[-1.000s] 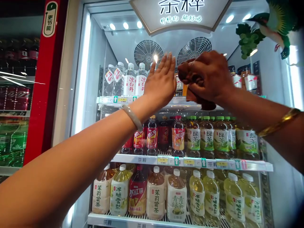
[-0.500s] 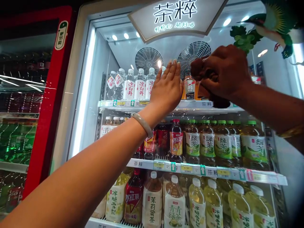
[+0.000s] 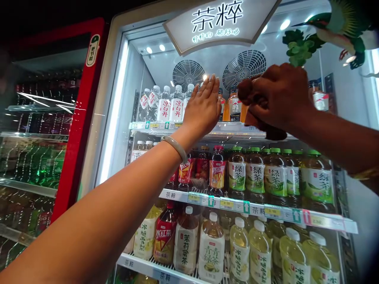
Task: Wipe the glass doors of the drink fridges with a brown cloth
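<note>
At the far left, the red cooler holds green bottles, dim behind streaks of reflection, most of their labels too dark to read. Next comes the lit cooler, with the person's left forearm crossing its shelves from the lower left, a pale bangle at the wrist. That arm hides the left part of the middle shelf; the lower shelf runs past the bottom of view. Clear bottles stand near the upper shelf's left end, some covered by the left hand, which is flat, fingers straight and together, holding nothing; whether the whole palm touches the glass I cannot tell. Orange bottles show between the hands. Then comes the cloth, before the upper shelf's front edge, right of its middle: brown, crumpled into soft folds, a darker end drooping below the fist. The right hand is curled tightly around it, hiding much of it, so its full shape cannot be made out, nor whether it meets the glass. A gold bracelet is blurred at the right wrist. The bird ornament fades into the dark upper right corner.
</note>
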Available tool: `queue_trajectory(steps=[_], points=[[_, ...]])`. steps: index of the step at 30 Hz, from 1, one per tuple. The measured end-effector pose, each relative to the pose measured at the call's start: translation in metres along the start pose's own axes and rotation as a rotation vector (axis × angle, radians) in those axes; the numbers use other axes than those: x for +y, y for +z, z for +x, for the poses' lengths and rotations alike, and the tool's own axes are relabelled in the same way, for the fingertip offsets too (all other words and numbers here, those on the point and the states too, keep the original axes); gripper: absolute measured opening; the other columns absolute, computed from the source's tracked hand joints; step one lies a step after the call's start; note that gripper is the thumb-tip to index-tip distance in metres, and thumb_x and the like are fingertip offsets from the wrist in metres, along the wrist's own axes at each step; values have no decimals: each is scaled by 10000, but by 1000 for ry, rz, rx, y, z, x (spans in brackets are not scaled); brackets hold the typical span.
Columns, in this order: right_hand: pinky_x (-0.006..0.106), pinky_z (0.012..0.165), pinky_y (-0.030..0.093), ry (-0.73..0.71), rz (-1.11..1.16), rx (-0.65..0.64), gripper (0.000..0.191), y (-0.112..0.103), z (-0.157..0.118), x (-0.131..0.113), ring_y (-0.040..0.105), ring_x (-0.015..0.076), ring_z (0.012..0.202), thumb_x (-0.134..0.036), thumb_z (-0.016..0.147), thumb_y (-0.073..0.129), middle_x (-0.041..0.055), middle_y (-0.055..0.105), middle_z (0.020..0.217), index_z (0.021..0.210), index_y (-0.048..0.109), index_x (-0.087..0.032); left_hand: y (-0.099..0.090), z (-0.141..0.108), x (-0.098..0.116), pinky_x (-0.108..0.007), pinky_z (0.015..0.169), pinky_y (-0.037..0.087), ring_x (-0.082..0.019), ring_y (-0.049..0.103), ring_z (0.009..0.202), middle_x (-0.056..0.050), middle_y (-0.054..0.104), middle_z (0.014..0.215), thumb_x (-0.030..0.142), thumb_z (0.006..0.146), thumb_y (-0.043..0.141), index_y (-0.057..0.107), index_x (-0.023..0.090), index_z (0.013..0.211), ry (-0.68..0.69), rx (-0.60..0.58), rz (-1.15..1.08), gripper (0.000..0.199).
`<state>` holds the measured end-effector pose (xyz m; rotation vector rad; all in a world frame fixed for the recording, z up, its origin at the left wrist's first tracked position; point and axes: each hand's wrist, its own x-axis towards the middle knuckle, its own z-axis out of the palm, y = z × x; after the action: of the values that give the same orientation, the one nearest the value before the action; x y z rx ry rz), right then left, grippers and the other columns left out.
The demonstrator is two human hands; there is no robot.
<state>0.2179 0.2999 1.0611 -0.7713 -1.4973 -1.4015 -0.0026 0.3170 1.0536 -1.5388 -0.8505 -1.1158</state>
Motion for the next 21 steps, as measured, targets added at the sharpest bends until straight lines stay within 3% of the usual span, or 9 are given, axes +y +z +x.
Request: queue_trajectory(steps=[2,4,6,8,11,16,19,21], points=[[549,935,396,109,-2,49,319,1,13,5,506,362,1178,-461,878,580,154,628,1214,1077,687,-236,-1,0,1,-443,1336,128,-209,201,1605,-10,298,1710,283,983,287,284,235,1637,-4,-1,-3,656],[570,934,410,176,2,97,298,1,25,-7,508,378,1187,-417,885,578,163,627,1233,1094,685,-233,-2,0,1,-433,1339,123,-202,199,1606,-6,288,1712,288,981,278,291,235,1635,-9,-10,-1,657],[573,937,422,148,19,109,287,1,27,-25,517,380,1187,-392,896,570,150,635,1225,1121,679,-252,-3,0,2,-436,1341,118,-202,196,1606,0,278,1714,296,986,259,285,242,1637,-11,-18,-2,654],[563,951,418,30,51,67,296,-1,19,-37,517,367,1191,-398,910,556,125,639,1228,1163,665,-288,-4,-1,1,-444,1342,119,-203,196,1605,16,281,1711,311,995,249,272,266,1641,-12,-18,-5,648],[552,962,401,-67,69,-5,314,-4,0,-27,507,363,1195,-433,901,563,118,636,1223,1148,669,-270,-3,-1,0,-444,1340,126,-200,200,1604,31,297,1704,332,1004,263,257,294,1644,-8,-11,-5,641],[558,936,408,91,17,49,347,-4,9,8,495,357,1160,-490,896,535,140,625,1197,1102,694,-260,-3,-1,1,-447,1339,144,-200,216,1601,4,301,1704,297,995,272,282,257,1638,-14,-4,1,644],[596,935,403,186,50,105,375,-2,26,-5,477,379,1179,-489,920,492,147,612,1248,1161,688,-278,-5,-1,3,-447,1340,145,-207,213,1601,-6,296,1706,277,983,269,290,240,1637,-29,-19,11,655],[607,949,394,161,99,96,372,-2,26,-21,480,388,1195,-469,923,497,135,619,1259,1192,682,-289,-7,-2,4,-449,1340,142,-203,206,1602,12,298,1705,282,982,271,281,266,1639,-30,-23,10,658]])
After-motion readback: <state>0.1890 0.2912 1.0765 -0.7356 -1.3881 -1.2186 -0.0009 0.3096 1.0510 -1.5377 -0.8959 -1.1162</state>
